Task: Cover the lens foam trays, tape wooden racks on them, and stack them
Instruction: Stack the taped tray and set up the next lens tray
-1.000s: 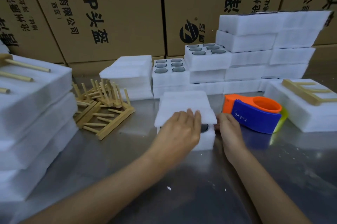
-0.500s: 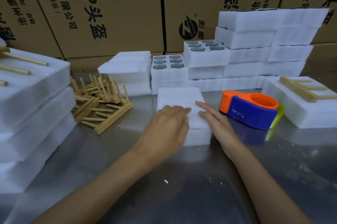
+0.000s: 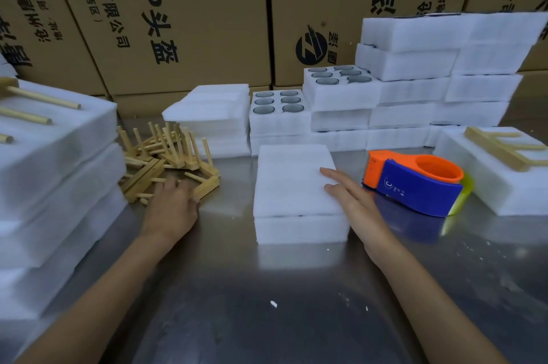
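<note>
The covered lens foam tray [image 3: 299,227] sits mid-surface under its white foam sheet [image 3: 292,180], the right hand [image 3: 353,200] resting straight fingers [image 3: 329,172] on that sheet, while the left hand [image 3: 170,209] reaches into the wooden racks [image 3: 166,162], its fingers hidden, grasp unclear.

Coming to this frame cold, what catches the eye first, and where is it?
The orange-and-blue tape dispenser stands out, right of the covered foam tray at the centre of the steel table. The right hand rests on that tray, and the left hand reaches the pile of wooden racks.
</note>
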`<state>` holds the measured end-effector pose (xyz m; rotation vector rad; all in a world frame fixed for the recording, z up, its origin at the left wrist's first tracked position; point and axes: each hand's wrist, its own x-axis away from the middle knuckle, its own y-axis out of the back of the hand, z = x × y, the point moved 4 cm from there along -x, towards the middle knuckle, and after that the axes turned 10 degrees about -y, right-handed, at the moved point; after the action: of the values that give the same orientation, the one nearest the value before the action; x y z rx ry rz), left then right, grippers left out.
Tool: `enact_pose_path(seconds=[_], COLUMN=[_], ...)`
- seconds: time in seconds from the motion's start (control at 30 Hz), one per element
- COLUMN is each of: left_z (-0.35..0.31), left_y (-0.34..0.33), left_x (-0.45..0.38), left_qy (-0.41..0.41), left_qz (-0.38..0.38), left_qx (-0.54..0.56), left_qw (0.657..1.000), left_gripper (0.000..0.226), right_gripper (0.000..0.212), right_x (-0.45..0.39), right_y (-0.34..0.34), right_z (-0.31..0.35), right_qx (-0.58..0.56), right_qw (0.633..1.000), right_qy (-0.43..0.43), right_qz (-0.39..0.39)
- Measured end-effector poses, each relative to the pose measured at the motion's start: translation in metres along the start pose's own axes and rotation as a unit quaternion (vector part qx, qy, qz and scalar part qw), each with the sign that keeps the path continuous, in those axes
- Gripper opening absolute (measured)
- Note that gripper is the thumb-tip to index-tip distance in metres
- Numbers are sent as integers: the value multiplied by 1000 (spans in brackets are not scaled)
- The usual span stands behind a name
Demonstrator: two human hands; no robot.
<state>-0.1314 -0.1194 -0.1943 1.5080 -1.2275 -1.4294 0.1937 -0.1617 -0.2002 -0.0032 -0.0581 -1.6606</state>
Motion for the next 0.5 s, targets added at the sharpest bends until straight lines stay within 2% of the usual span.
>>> enact_pose_path(seconds=[0.07, 0.17, 0.27, 0.37, 0.43, 0.5], left_z=[-3, -18, -55, -103, -128, -144], left_y=[6, 31, 66, 85, 81, 70], left_x=[3, 14, 17, 11, -2, -17], left_qy=[3, -33, -167, -331, -376, -389], left_qz=[-9, -99, -179, -176, -155, -112], left_qx=[50, 119, 180, 199, 203, 201], left_qw=[999, 987, 953, 905, 890, 892], left_gripper=[26, 21, 19, 27, 28, 28], right_gripper=[32, 32, 33, 34, 34, 34], right_x=[0, 0, -1, -2, 0, 0], right_y=[1, 1, 3, 5, 5, 5], right_z=[0, -2, -4, -6, -5, -5], right_qx=[-2, -5, -14, -18, -15, -5], right_qw=[1000, 1000, 1000, 999, 999, 999], right_qy=[-2, -9, -20, -35, -37, -39], right_qz=[-1, -3, -17, -19, -16, -21])
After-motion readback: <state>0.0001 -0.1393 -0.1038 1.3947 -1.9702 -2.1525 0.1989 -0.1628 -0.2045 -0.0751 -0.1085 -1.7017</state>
